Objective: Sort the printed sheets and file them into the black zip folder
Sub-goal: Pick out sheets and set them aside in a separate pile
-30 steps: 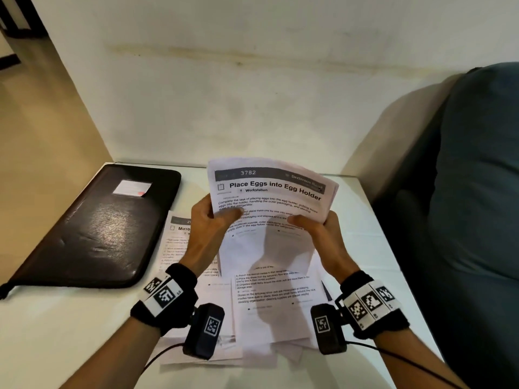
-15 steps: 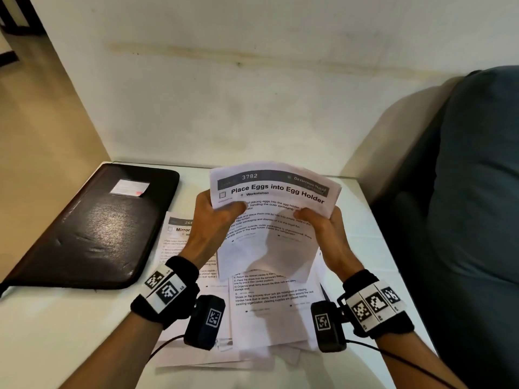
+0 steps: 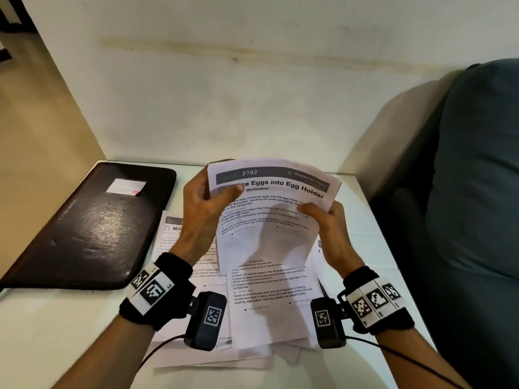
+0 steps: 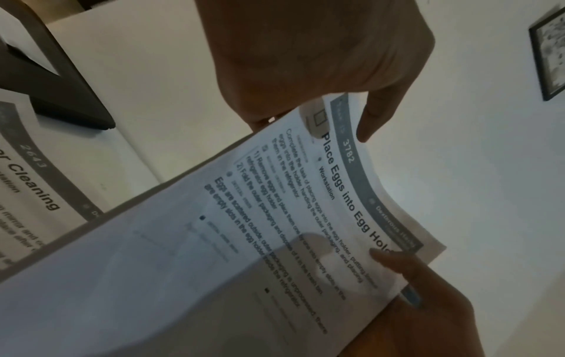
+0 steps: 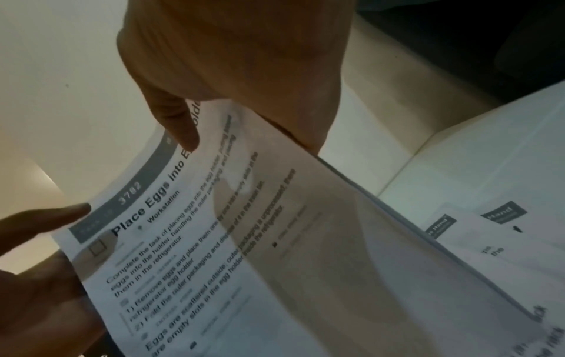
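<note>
Since a second ago the left hand (image 3: pixel 200 211) has slid up the left edge of the held sheets (image 3: pixel 269 217), its thumb now lying over the start of the title near the top corner, and the sheets have tipped a little further back. The white table (image 3: pixel 50 332) carries everything, with a pale wall behind it and a grey-blue sofa (image 3: pixel 474 192) along its right side. The black zip folder (image 3: pixel 92 226) lies closed and flat at the table's back left, a white label on its cover, apart from both hands. Loose printed sheets (image 3: pixel 269 304) lie spread on the table under and in front of the hands, one headed with a mirror-cleaning title just beside the folder. The held sheets stand raised above that pile, the front page numbered 3782 and titled "Place Eggs into Egg Holder". The left hand pinches their left edge, thumb in front and fingers behind. The right hand (image 3: pixel 328 234) grips the right edge likewise, its thumb curled on the printed face.
</note>
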